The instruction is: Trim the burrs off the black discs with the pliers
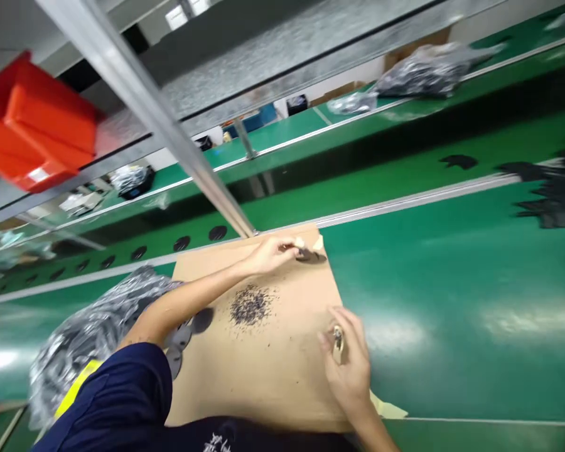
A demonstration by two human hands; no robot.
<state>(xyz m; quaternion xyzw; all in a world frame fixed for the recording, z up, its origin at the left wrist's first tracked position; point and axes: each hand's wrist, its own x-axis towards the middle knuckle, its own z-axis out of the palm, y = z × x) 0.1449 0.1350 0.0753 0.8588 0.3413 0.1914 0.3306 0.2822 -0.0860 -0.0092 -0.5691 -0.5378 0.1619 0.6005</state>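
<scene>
As the right hand (347, 359) curls around one small beige object (338, 344), the left hand (279, 253), fingers bent, grip unclear, is at one dark disc (316, 257) on a cardboard sheet (258, 392) bearing one heap of black scraps (250, 306).

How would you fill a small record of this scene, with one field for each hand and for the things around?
Base: cardboard on green surface
On cardboard: scattered dark bits
Left hand: grip at a dark piece near the cardboard's far edge; hold unclear
Right hand: holds a small pale-edged object, blurred
Left of cardboard: plastic bag
Upper left: red bin
</scene>
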